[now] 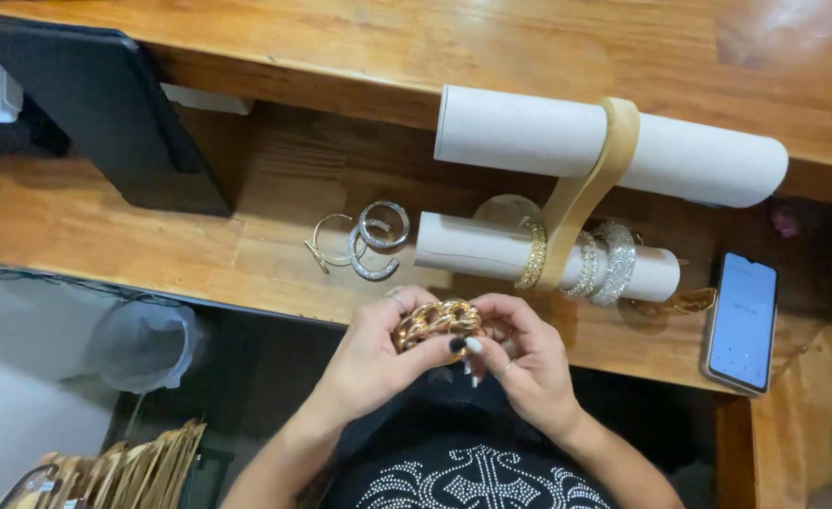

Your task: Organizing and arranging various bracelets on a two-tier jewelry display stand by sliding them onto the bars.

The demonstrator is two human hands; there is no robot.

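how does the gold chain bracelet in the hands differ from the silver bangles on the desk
The chunky gold chain-link bracelet is made of large links; the two sparkly silver bangles are thin rigid open rings. The bracelet is held between the left hand and right hand; the bangles lie flat on the wooden desk, overlapping.

Setting: probably a jewellery shop counter or seller's work desk. Evidence: two-tier white roll display stand [614,151] carrying bracelets [604,264]; loose bangles [369,240] on wooden counter [199,236]; dark tablet [105,113] propped up; phone [742,320] alongside.
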